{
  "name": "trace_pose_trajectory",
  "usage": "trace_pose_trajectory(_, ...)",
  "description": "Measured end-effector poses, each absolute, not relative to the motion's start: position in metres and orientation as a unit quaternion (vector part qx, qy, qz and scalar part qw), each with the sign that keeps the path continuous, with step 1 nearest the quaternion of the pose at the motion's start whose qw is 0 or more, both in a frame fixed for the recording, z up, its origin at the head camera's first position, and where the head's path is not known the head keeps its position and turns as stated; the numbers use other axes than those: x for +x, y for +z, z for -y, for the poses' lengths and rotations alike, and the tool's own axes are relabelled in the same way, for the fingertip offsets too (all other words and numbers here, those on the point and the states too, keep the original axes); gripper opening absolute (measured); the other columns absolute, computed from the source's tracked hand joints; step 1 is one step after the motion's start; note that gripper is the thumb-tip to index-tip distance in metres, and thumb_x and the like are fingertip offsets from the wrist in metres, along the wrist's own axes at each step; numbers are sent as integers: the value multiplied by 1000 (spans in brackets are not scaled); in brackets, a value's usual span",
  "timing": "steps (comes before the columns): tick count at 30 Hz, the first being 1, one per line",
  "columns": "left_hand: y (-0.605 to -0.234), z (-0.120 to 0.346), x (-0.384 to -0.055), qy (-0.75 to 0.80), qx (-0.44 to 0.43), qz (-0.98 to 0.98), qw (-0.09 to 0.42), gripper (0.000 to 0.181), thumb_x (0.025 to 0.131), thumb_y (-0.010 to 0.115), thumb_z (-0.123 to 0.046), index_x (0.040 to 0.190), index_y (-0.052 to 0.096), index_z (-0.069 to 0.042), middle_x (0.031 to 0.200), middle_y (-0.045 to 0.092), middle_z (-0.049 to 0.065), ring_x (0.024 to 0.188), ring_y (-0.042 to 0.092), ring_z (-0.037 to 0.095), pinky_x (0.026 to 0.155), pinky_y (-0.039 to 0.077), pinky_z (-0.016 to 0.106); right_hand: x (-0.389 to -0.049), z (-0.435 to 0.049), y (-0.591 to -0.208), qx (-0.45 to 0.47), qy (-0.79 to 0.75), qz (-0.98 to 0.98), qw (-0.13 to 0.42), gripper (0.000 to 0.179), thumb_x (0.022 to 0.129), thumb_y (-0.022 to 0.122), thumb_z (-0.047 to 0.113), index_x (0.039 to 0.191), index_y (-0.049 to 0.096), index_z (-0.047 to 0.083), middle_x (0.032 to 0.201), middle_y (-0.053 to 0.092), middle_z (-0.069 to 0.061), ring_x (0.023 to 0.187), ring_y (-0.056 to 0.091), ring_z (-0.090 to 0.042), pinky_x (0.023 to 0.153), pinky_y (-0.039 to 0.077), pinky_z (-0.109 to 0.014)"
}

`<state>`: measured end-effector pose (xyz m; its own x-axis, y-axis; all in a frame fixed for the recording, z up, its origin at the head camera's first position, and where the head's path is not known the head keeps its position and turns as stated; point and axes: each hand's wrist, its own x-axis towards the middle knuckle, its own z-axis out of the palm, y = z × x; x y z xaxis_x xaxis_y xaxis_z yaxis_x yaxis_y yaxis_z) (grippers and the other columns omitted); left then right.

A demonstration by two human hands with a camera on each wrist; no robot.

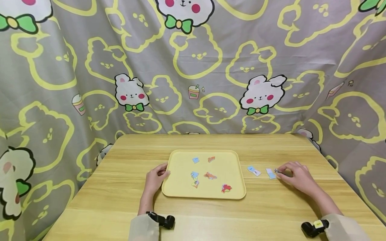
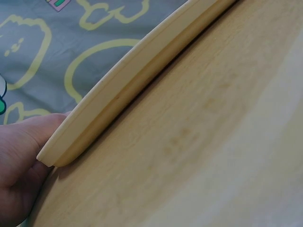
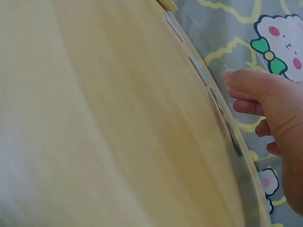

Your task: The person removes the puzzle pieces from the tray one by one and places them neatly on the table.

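The tray (image 1: pixel 181 190) lies flat-looking on the tabletop (image 1: pixel 211 219), left of centre, its rounded rim well apart from the tabletop's back edge (image 1: pixel 208 135). A broad stretch of wood runs in front of it, and a narrower strip runs behind. To its right a short gap of wood separates the rim from the nearest loose cutout (image 1: pixel 254 170).

The two hands are well apart. The left hand (image 1: pixel 155 177) grips the tray's left rim, thumb at the edge. The right hand (image 1: pixel 297 175) has loosely bent fingers by the small patterned piece (image 1: pixel 276 171); its wrist view shows nothing pinched, though whether a fingertip touches that piece I cannot tell. Wood extends beyond this hand to the tabletop's right edge.

Counted: one tray; five spots of cutouts on it, namely one blue square (image 1: pixel 196 160), two orange pieces (image 1: pixel 210 175), one blue-and-yellow figure (image 1: pixel 194 179) and one red piece (image 1: pixel 226 188); three pieces right of the tray, including the blue-and-white card (image 1: pixel 270 173)
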<state>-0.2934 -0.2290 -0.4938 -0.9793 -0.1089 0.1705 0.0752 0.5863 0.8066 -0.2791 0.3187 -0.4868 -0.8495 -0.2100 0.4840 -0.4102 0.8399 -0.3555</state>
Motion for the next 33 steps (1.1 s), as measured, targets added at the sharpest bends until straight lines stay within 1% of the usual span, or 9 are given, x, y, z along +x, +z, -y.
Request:
trace_pose_trajectory(6, -493, 229, -293, -452, 12, 886, 103, 42, 88, 73, -14, 129, 65, -9, 111, 73, 14, 102, 69, 26, 83, 56, 21, -280, -305, -484, 191, 239, 924, 231, 15, 76, 82, 16, 88, 72, 18, 87, 66, 3, 81, 49, -12, 76, 26, -31)
trace_pose_trajectory(8, -493, 229, -292, -453, 12, 885, 103, 42, 88, 73, -15, 129, 65, -9, 111, 73, 14, 102, 69, 26, 83, 56, 22, -280, -301, -484, 199, 245, 921, 230, 16, 77, 82, 16, 89, 72, 17, 86, 65, 3, 78, 46, -10, 76, 24, -31)
trace_pose_trajectory(11, -493, 229, -292, -452, 10, 886, 105, 42, 88, 73, -14, 129, 65, -9, 111, 73, 14, 102, 69, 27, 84, 57, 24, -281, -295, -485, 207, 246, 919, 229, 16, 77, 82, 17, 90, 72, 17, 87, 66, 3, 78, 44, -7, 75, 23, -29)
trace_pose_trajectory(17, -493, 229, -292, -454, 10, 884, 110, 41, 88, 73, -13, 127, 66, -8, 110, 74, 15, 101, 70, 28, 84, 58, 27, -282, -284, -484, 212, 250, 917, 228, 18, 76, 82, 18, 91, 73, 16, 90, 68, 2, 91, 48, -3, 78, 28, -30)
trace_pose_trajectory(21, -492, 228, -292, -457, 12, 883, 110, 40, 88, 73, -13, 127, 66, -7, 110, 73, 16, 101, 70, 28, 85, 58, 29, -283, -276, -483, 218, 263, 912, 225, 18, 76, 82, 17, 92, 73, 16, 92, 69, 1, 93, 49, -5, 79, 30, -31)
trace_pose_trajectory(28, -492, 228, -292, -456, 18, 883, 106, 40, 88, 73, -13, 127, 66, -8, 110, 73, 15, 101, 69, 28, 86, 58, 28, -283, -260, -484, 237, 278, 905, 217, 18, 76, 82, 15, 92, 73, 16, 93, 69, 1, 93, 51, -8, 83, 31, -34)
trace_pose_trajectory(33, -494, 228, -292, -451, 14, 885, 112, 39, 88, 73, -13, 126, 67, -7, 109, 74, 16, 100, 70, 28, 85, 58, 29, -285, -251, -484, 248, 285, 902, 211, 18, 77, 81, 16, 92, 73, 15, 93, 69, 4, 90, 52, -10, 86, 31, -37)
